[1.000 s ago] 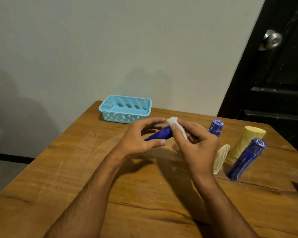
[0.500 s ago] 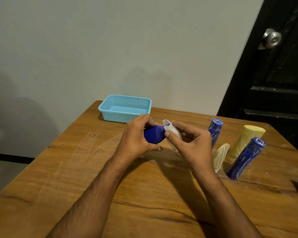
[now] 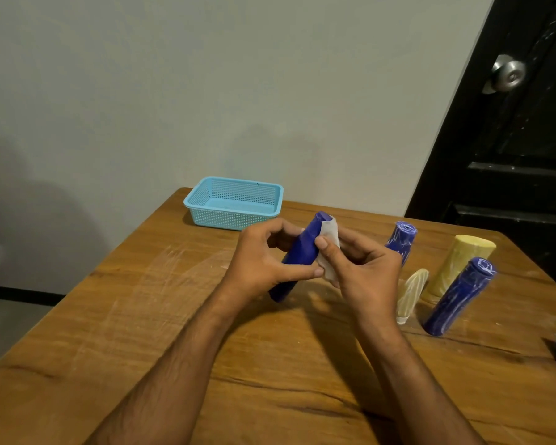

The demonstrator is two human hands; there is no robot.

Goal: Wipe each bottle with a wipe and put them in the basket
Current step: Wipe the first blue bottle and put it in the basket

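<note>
Head view: the blue bottle [image 3: 297,258] hung tilted above the table, in front of the basket [image 3: 235,202] — long axis running up toward it. The left hand [image 3: 264,264] gripped its middle; the right hand [image 3: 363,271] pinched the wipe [image 3: 329,242] against its right side.

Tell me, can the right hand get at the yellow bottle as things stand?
Probably not yet: the right hand holds the wipe against the blue bottle. The path to the yellow bottle looks open otherwise.
</note>
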